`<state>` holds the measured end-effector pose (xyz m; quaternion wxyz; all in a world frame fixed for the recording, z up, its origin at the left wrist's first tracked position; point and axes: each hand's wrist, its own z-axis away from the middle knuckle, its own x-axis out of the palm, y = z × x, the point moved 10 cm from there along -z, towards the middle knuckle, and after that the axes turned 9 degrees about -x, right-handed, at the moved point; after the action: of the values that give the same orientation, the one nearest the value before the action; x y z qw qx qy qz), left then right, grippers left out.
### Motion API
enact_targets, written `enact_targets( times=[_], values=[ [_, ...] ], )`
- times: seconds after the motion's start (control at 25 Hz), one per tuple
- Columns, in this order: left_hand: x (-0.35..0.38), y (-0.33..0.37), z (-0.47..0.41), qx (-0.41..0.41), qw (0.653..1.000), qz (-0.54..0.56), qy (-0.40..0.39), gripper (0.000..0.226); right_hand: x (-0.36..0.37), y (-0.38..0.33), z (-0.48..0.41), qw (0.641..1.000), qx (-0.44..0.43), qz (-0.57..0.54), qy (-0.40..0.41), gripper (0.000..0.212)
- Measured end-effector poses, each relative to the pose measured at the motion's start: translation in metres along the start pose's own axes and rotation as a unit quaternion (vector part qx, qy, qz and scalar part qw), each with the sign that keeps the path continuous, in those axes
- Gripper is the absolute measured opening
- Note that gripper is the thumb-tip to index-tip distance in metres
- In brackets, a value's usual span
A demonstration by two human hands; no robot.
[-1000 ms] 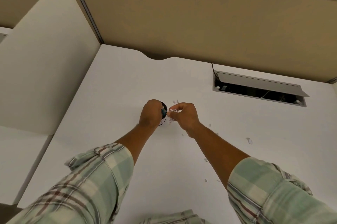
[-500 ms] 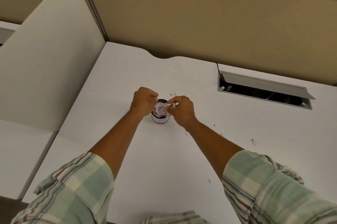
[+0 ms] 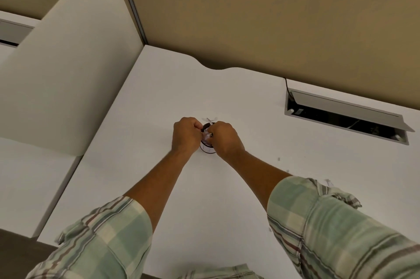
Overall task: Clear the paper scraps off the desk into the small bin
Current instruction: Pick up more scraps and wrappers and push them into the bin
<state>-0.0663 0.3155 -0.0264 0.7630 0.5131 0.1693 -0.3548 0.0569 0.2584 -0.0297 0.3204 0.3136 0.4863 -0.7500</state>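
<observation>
Head view, the only one I have. Both of my hands are gathered over the small bin, which stands upright on the white desk about midway across it. Only the bin's lower wall and a sliver of dark rim show between the knuckles.

My left hand is curled into a loose fist against the bin's left side. I judge it is bracing the rim, but I cannot tell whether the fingers actually grip it or merely rest there.

My right hand sits just right of the opening, fingertips pinched together on a wad of paper scraps directly above the bin mouth. A strip of that paper sticks out past the far rim.

Key relation: the pinched wad is straight over the opening, so release calls for a short drop downward, not a sideways carry.

Remaining loose scraps lie on the desk to the right of the bin, all on the right arm's side, trailing toward the right sleeve. The right hand is clearly nearer to them; the left is across the bin from them. They are tiny, and I cannot make out their shape.

My estimate: the task is partway done, with several small pickups left.
</observation>
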Motion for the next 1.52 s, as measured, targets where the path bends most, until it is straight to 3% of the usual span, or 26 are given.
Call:
enact_targets(
  times=[0.12,0.4,0.68,0.88,1.04,1.16,1.32,1.52],
  values=[
    [0.006,-0.009,-0.004,-0.017,1.0,0.005,-0.003,0.019,0.012,-0.005,-0.007,0.996,0.024,0.05,-0.075,0.02],
    [0.011,-0.018,-0.012,-0.034,0.999,0.019,-0.021,0.024,0.021,-0.016,-0.016,0.99,-0.014,0.116,-0.081,0.019],
    [0.014,-0.026,-0.015,-0.065,0.995,0.073,-0.028,0.017,0.003,-0.01,-0.002,0.993,-0.01,0.061,-0.097,0.021],
    [0.013,-0.026,-0.015,-0.062,0.995,0.074,-0.019,0.022,-0.026,-0.008,0.013,0.992,-0.082,0.093,-0.003,0.024],
    [0.011,-0.028,-0.016,-0.071,0.996,0.048,-0.01,0.026,-0.009,-0.012,0.007,0.986,-0.043,0.125,-0.104,0.01],
    [0.011,-0.029,-0.016,-0.074,0.996,0.043,-0.002,0.028,0.013,-0.026,0.022,0.939,-0.176,0.282,-0.091,0.036],
    [0.014,-0.029,-0.013,-0.096,0.993,0.06,-0.018,0.035,0.041,-0.005,0.026,0.908,-0.148,0.343,-0.191,0.069],
    [0.015,-0.03,-0.013,-0.108,0.992,0.067,-0.021,0.03,0.05,0.0,0.012,0.898,-0.114,0.342,-0.251,0.072]
  ],
)
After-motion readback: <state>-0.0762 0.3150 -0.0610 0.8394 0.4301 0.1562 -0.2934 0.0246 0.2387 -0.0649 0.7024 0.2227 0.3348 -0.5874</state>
